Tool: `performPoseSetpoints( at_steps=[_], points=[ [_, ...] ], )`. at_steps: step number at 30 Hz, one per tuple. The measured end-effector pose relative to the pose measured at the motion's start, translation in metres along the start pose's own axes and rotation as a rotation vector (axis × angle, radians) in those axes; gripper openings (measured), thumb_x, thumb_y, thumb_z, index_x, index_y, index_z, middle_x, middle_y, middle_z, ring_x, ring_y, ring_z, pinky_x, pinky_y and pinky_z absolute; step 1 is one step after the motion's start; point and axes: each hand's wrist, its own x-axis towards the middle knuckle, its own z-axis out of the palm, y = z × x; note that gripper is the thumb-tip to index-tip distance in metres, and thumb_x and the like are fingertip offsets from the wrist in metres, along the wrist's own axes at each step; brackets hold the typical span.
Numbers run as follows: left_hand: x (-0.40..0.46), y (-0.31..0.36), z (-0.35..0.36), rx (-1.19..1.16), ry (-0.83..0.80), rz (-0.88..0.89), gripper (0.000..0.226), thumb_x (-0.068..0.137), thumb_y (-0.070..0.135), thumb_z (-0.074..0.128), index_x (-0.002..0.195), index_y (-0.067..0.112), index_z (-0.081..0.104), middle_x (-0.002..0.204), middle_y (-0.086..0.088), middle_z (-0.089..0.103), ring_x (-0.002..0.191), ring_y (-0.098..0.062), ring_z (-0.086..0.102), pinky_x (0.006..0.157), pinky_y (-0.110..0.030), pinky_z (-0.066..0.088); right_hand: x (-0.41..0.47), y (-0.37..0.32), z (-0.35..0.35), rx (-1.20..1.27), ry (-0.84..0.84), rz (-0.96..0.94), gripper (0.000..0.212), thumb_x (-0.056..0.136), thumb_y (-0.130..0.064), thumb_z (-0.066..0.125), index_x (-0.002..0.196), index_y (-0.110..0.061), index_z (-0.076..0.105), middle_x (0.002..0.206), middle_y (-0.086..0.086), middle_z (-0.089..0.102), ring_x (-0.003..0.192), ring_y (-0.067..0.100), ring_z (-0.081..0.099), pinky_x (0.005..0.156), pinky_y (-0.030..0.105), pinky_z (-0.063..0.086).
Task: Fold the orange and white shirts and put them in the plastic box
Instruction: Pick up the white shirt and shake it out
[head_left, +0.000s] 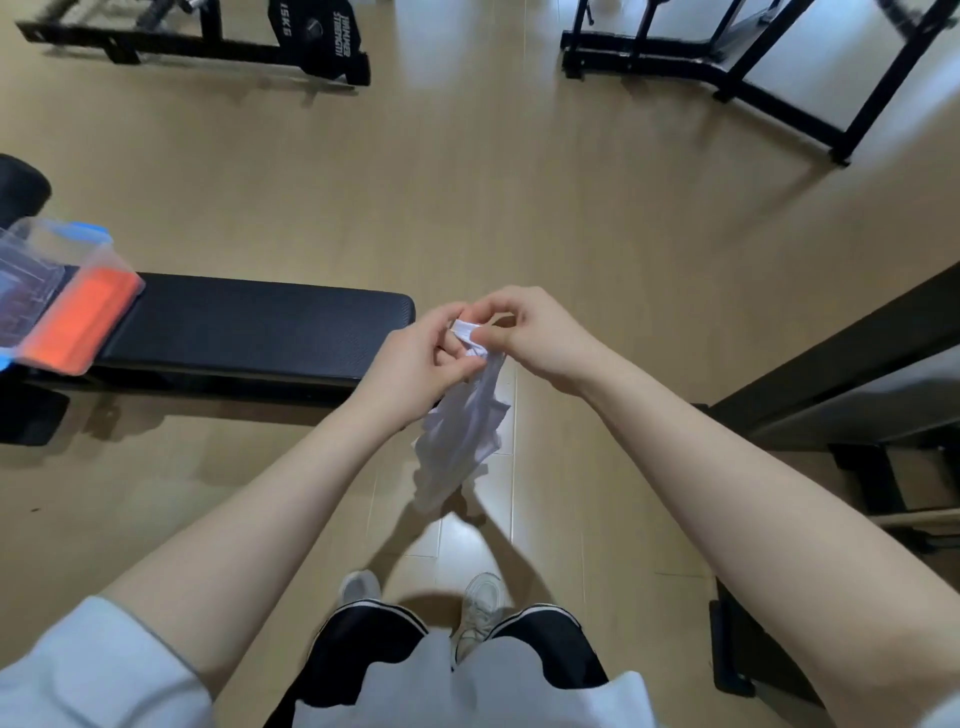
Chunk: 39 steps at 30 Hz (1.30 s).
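**Q:** What do the two hands hold?

**A:** Both are pinched on the top edge of the white shirt (462, 441), at the centre of the view. The left hand (415, 358) grips the bunched hem from 9 o'clock; the right hand (540, 332) grips it from 3 o'clock, fingertips almost touching the left's. The rest of the cloth hangs crumpled toward 6 o'clock, clear of the wooden floor (519, 208), above the person's white shoes (480, 603).

**Q:** Where is the other garment?

**A:** The orange shirt (78, 322), folded flat, lies inside the plastic box (57, 244) at 9 o'clock, against the box's near wall. The box is clear, with blue clips, and it sits tilted on the far-left end of the black bench (249, 322).

**Q:** How do bench and hands relate?

**A:** The bench pad runs from 9 o'clock toward the centre; its right end lies just behind the left hand. The white shirt is well apart from the box.

**Q:** What frames the scene?

**A:** Black gym frames (727, 62) stand at 12 to 1 o'clock.
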Motion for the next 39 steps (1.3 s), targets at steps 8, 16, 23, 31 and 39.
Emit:
performPoseSetpoints(
  at_steps=[8,16,23,31,39],
  points=[
    [0.008,0.016,0.004,-0.124,-0.009,-0.105,0.032,0.084,0.028,0.064,0.075,-0.002,0.055,0.065,0.001,0.049,0.057,-0.009,0.044,0.059,-0.024,0.037,0.006,0.003,-0.020,0.095,0.042,-0.099,0.030,0.080,-0.001,0.065,0.102,-0.015,0.052,0.091,-0.002,0.048,0.068,0.010,0.047,0.071,0.017,0.043],
    [0.020,0.037,0.016,-0.650,0.229,-0.206,0.018,0.092,0.020,0.053,0.075,0.019,0.060,0.079,-0.007,0.054,0.069,-0.014,0.050,0.063,-0.020,0.048,-0.015,0.065,0.008,0.061,0.389,-0.058,0.013,0.082,-0.026,0.066,0.087,-0.019,0.057,0.082,-0.004,0.057,0.074,0.013,0.052,0.069,0.019,0.042],
    [0.007,0.030,-0.003,-0.941,0.252,-0.104,0.017,0.097,0.018,0.043,0.086,0.020,0.056,0.073,0.007,0.061,0.068,-0.007,0.051,0.073,-0.022,0.043,0.026,0.070,0.043,-0.142,0.422,0.089,0.008,0.083,-0.023,0.058,0.078,-0.019,0.054,0.076,-0.002,0.060,0.077,0.020,0.056,0.070,0.034,0.045],
    [0.020,-0.002,-0.054,-1.090,0.319,-0.083,0.015,0.096,0.022,0.046,0.084,0.021,0.054,0.070,0.001,0.043,0.061,-0.009,0.036,0.062,-0.021,0.034,0.073,0.103,0.056,-0.432,0.240,0.272,0.033,0.072,0.002,0.044,0.056,-0.026,0.033,0.076,0.007,0.049,0.069,0.026,0.039,0.051,0.030,0.026],
    [0.053,-0.032,-0.050,-1.267,0.460,-0.244,0.022,0.098,0.021,0.042,0.079,0.016,0.052,0.064,0.004,0.067,0.064,-0.008,0.065,0.068,-0.021,0.052,0.095,0.144,0.006,-0.414,0.167,0.498,0.019,0.084,0.003,0.041,0.084,-0.015,0.045,0.094,0.010,0.057,0.080,0.030,0.054,0.065,0.031,0.039]
  ],
)
